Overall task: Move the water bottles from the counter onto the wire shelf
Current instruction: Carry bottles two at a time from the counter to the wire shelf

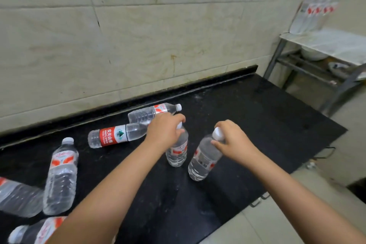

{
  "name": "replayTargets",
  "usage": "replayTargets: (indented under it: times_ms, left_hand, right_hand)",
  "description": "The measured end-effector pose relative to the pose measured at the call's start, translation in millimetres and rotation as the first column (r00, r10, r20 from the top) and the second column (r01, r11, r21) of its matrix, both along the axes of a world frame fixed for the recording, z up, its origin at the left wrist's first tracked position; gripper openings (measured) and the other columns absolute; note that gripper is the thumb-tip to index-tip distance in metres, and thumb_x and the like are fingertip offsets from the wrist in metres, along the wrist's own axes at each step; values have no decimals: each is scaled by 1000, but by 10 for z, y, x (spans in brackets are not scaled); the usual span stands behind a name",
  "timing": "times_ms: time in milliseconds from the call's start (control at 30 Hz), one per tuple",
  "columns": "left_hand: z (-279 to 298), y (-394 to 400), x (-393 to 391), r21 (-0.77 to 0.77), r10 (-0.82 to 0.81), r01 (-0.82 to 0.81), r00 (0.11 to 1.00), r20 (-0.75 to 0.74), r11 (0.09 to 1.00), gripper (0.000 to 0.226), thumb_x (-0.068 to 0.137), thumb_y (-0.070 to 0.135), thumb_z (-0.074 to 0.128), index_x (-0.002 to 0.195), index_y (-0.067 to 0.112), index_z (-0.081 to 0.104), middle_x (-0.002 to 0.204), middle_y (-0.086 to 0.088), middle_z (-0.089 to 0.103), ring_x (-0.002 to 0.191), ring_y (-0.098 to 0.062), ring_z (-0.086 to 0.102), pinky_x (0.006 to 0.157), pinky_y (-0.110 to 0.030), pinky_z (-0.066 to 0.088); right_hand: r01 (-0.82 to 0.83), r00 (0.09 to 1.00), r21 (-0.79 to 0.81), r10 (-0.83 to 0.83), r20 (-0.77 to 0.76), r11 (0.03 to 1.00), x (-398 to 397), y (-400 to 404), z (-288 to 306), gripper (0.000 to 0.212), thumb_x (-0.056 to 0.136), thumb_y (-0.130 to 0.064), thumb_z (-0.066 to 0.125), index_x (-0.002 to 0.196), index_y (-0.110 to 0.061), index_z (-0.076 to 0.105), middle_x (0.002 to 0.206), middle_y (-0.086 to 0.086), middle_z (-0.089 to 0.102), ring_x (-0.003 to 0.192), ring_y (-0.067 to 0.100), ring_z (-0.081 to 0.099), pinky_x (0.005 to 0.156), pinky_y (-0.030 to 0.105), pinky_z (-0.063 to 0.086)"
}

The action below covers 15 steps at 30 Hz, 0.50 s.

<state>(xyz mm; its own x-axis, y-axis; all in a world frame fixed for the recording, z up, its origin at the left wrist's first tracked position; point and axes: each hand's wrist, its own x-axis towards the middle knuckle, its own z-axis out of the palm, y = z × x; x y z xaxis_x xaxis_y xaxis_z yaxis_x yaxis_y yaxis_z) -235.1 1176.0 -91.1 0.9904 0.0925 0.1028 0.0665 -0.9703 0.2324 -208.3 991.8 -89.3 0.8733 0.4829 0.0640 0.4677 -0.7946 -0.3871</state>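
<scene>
Two clear water bottles with red-and-white labels stand upright in the middle of the black counter [267,117]. My left hand [165,130] grips the top of the left bottle [176,152], hiding its cap. My right hand [231,138] holds the right bottle [204,158] by the neck just under its white cap; this bottle leans slightly. Two more bottles lie on their sides behind my left hand, one with a red label [116,135] and one by the wall [152,114]. The wire shelf [324,45] stands at the far right with several bottles [316,10] on top.
At the left, one bottle [61,176] lies near the counter edge, another [17,198] lies beside it, and a third [35,232] sits at the bottom corner. A tiled wall backs the counter. Bowls rest on the shelf's lower level [315,55]. Pale floor tiles lie to the right.
</scene>
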Motion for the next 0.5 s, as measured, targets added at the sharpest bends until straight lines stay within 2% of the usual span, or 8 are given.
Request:
replayTargets:
  times_ms: [100,200,333,500]
  left_hand:
    - [21,-265,17,134,-110,107,994,14,985,41,90,33,56,129,21,48,121,-6,64,117,-28,53,96,-38,41]
    - [153,-643,101,288,-186,172,982,21,942,42,92,36,52,129,18,42,120,-4,64,117,-28,52,100,-36,33]
    - [452,-1196,285,338,-246,212,968,59,917,30,93,36,50,113,14,50,114,-6,63,110,-30,52,89,-38,39]
    - [732,-2138,597,367,-311,244,941,135,898,38,94,32,50,124,8,47,116,-11,60,107,-31,51,87,-39,43]
  right_hand:
    - [2,1000,-4,-2,29,1000,-2,-252,37,37,84,-24,62,113,-4,52,115,13,54,111,29,49,92,33,37]
    - [39,992,-59,-32,123,997,50,-558,162,38,87,-30,58,118,-10,50,118,9,54,114,28,46,96,36,35]
    - [124,958,-87,-96,269,989,247,-1117,468,41,88,-36,54,121,-12,48,118,9,55,111,28,48,95,37,37]
    - [229,899,-85,-177,400,970,518,-2053,801,38,89,-39,51,115,-12,49,114,9,57,107,29,50,89,37,39]
